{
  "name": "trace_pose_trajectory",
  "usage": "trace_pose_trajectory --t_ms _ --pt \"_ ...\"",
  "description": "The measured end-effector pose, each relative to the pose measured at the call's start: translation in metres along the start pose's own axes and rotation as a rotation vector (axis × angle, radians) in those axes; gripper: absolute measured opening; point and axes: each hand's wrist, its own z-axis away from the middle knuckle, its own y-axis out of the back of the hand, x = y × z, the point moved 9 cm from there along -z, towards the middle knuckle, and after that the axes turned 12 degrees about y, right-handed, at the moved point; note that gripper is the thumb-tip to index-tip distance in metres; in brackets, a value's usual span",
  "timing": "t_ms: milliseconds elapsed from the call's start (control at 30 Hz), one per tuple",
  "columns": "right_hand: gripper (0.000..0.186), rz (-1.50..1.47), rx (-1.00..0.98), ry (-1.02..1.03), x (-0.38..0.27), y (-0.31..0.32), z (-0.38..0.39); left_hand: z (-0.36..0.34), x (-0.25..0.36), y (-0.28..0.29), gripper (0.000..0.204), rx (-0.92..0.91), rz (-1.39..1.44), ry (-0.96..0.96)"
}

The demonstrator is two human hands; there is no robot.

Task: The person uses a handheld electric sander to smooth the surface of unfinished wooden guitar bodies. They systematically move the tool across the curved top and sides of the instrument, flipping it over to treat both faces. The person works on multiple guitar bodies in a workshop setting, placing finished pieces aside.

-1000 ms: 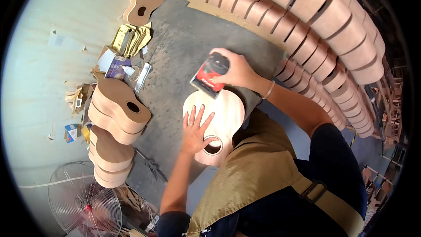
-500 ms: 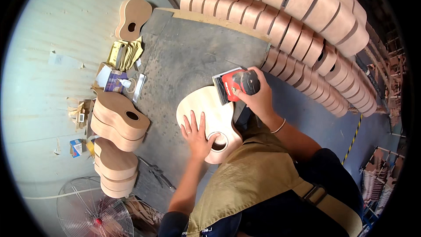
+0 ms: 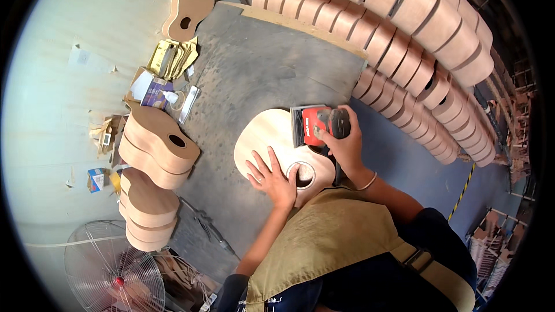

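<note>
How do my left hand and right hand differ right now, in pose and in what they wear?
The left hand lies with fingers spread on the guitar body; the right hand curls around the red and black sander.
The left hand wears a ring; the right wrist wears a thin bracelet, while the left wrist shows none.
Both hands are ungloved.

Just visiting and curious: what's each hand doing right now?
Left hand: open, spread on the guitar body.
Right hand: closed, holding the red-and-black sander.
</note>
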Motion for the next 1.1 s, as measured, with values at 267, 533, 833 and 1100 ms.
trace_pose_trajectory --t_ms 267,533,833,1100 --pt "0.075 0.143 -0.214 0.499 -0.027 -0.095 -0.101 0.001 -0.001 -0.001 0.104 -0.017 -0.030 0.017" --pt "0.074 0.191 -0.691 0.656 -0.059 -0.210 -0.108 0.001 0.002 0.003 0.103 -0.047 -0.030 0.029" --pt "0.076 0.181 -0.231 0.487 -0.030 -0.075 -0.090 0.002 0.004 0.003 0.100 0.036 0.005 0.024" --pt "0.073 0.133 -0.168 0.237 -0.006 -0.017 -0.037 0.002 0.003 0.004 0.100 0.043 0.012 0.020"
